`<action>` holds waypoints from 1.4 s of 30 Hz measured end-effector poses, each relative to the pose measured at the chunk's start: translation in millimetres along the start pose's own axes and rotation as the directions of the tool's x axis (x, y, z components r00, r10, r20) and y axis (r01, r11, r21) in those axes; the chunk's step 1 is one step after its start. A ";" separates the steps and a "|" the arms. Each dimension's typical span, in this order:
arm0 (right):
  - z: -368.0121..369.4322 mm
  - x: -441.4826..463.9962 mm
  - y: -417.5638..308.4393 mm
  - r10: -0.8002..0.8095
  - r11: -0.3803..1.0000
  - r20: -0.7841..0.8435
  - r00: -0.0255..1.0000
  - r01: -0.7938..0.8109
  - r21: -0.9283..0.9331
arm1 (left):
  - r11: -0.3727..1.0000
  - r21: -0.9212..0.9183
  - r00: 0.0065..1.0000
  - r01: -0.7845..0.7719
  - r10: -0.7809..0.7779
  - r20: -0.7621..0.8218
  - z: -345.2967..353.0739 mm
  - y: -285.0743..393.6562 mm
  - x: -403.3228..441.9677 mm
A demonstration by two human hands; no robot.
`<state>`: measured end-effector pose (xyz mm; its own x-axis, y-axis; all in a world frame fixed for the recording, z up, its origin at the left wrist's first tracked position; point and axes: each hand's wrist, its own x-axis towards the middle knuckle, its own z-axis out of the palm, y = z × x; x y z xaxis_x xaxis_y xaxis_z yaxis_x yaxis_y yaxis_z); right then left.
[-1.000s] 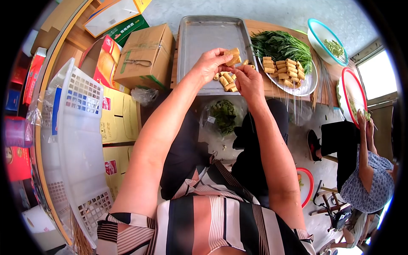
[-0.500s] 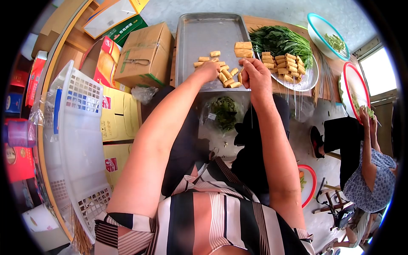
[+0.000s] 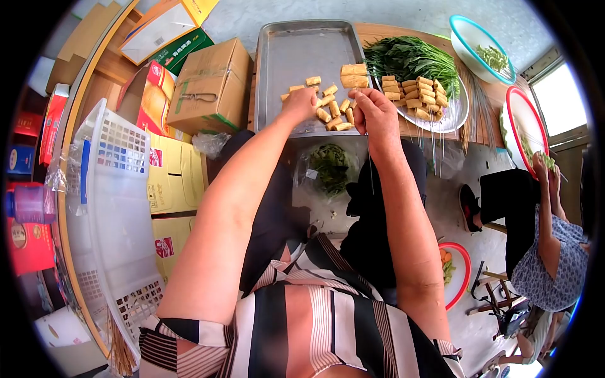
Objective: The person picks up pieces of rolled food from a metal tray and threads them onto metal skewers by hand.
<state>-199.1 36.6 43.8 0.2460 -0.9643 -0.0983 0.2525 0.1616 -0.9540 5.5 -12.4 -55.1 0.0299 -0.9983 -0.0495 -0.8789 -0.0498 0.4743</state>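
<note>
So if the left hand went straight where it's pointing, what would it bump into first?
Probably the loose rolls just past the left hand on the metal tray. Depth is hard to judge, so the hand may already be touching one.

The scene was viewed through one camera worn on the head, by which the view was directed forward and steeply down. A striped shirt [image 3: 271,327] was caught at the bottom edge, close to the lens, and both forearms [image 3: 230,189] were seen from above. The left hand [image 3: 300,103] and right hand [image 3: 375,113] were framed above the centre, farther off, by a metal tray [image 3: 302,53]. A white plastic crate [image 3: 120,214] was taken in at the left and a co-worker [image 3: 547,252] at the far right. The wide, bowed field was bounded by a black border [image 3: 12,359].
</note>
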 end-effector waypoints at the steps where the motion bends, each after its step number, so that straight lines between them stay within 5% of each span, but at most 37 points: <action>1: 0.3 -1.4 -0.9 0.013 1.000 0.007 1.000 -0.013 -0.018 | 1.000 -0.001 1.000 0.000 0.000 -0.001 -1.7 -1.3 5.9; 3: 1.9 -2.2 -0.6 0.024 0.999 0.019 1.000 -0.023 -0.040 | 0.756 -0.570 0.947 0.323 -0.255 0.197 -9.0 -5.1 22.7; 4: 2.1 -2.3 0.9 0.021 0.996 0.042 0.999 -0.018 -0.091 | 0.755 -0.572 0.947 0.321 -0.255 0.194 -17.6 -1.6 17.8; 6: 3.8 -2.9 1.2 0.018 0.989 0.072 0.997 -0.008 -0.144 | 0.204 -0.952 0.970 0.226 -0.132 0.202 -45.3 7.6 1.3; 7: 5.5 -3.8 0.9 0.030 0.979 0.074 0.997 -0.014 -0.203 | 0.049 -0.978 0.978 0.204 -0.059 0.201 -52.4 4.2 -0.1; 11: 15.2 -5.8 0.7 0.068 0.953 0.083 0.994 -0.040 -0.300 | -0.123 -0.974 0.979 0.193 -0.044 0.199 -67.4 -6.1 -7.7; 18: 24.4 -6.5 5.5 0.041 0.941 0.142 0.989 0.010 -0.338 | -0.226 -0.951 0.976 0.213 -0.002 0.219 -72.8 -14.1 -10.7; 42: 30.3 -6.6 11.1 0.046 0.937 0.119 0.992 -0.001 -0.350 | -0.115 -0.984 0.990 0.135 -0.024 0.138 -72.7 -13.5 -13.7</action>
<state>-169.6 51.1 42.4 0.3669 -0.9240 -0.1073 -0.0912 0.0791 -0.9927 51.6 -0.2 3.1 -0.0152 -0.9832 -0.1821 0.5739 -0.1577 0.8036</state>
